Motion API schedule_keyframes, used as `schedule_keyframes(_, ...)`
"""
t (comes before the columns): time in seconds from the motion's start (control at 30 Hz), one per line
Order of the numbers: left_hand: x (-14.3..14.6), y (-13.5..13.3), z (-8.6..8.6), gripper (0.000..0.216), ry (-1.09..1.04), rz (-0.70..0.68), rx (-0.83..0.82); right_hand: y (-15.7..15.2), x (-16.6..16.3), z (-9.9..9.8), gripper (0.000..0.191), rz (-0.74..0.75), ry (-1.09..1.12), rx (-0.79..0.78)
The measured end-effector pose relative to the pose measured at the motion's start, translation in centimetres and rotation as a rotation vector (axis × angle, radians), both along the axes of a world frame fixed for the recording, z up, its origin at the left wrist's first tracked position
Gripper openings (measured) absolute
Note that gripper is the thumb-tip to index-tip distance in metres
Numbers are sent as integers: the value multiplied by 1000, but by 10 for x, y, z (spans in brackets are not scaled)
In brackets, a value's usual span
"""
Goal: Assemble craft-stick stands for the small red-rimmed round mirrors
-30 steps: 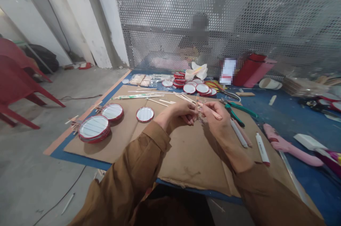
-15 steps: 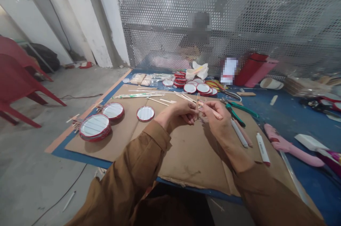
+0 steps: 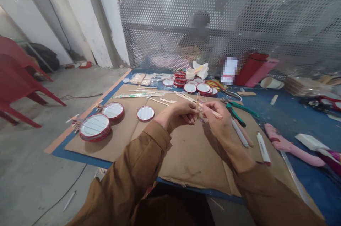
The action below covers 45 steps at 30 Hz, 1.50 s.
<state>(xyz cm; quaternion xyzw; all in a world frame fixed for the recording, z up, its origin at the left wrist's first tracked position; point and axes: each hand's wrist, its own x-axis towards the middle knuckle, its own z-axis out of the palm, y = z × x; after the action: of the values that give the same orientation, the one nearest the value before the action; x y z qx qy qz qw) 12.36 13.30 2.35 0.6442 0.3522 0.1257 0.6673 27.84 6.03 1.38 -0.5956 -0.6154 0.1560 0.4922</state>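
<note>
My left hand [image 3: 179, 113] and my right hand [image 3: 216, 118] meet above the brown cardboard sheet [image 3: 186, 148] in the middle of the table. The left hand's fingers pinch a thin wooden stick [image 3: 197, 101] that stands nearly upright between the two hands. A second wooden stick [image 3: 213, 112] is gripped in my right hand, with its end pointing to the right. Both hands are closed. What lies between the fingertips is too small to make out.
Red-rimmed round lids [image 3: 94, 128] lie at the left, one [image 3: 145, 113] near the middle, several more [image 3: 198, 87] at the back. Green-handled pliers [image 3: 236, 110], white markers [image 3: 263, 148] and a pink tool [image 3: 290, 146] lie to the right. A person sits behind the perforated metal screen [image 3: 239, 16]. Red chairs [image 3: 18, 84] stand left.
</note>
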Motion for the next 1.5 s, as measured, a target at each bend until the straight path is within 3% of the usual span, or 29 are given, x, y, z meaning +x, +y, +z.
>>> schedule_keyframes(0.47, 0, -2, 3, 21, 55, 6, -4, 0, -1, 0, 32, 26, 21, 3)
schedule_keyframes(0.63, 0, -2, 3, 20, 62, -3, -10, 0, 2, 0, 31, -45, 65, 40)
schedule_keyframes(0.97, 0, -2, 4, 18, 21, -4, -21, 0, 0, 0, 24, -11, 54, 20)
schedule_keyframes(1.5, -1, 1, -1, 20, 16, -9, -21, 1, 0, -1, 33, 10, 65, 19)
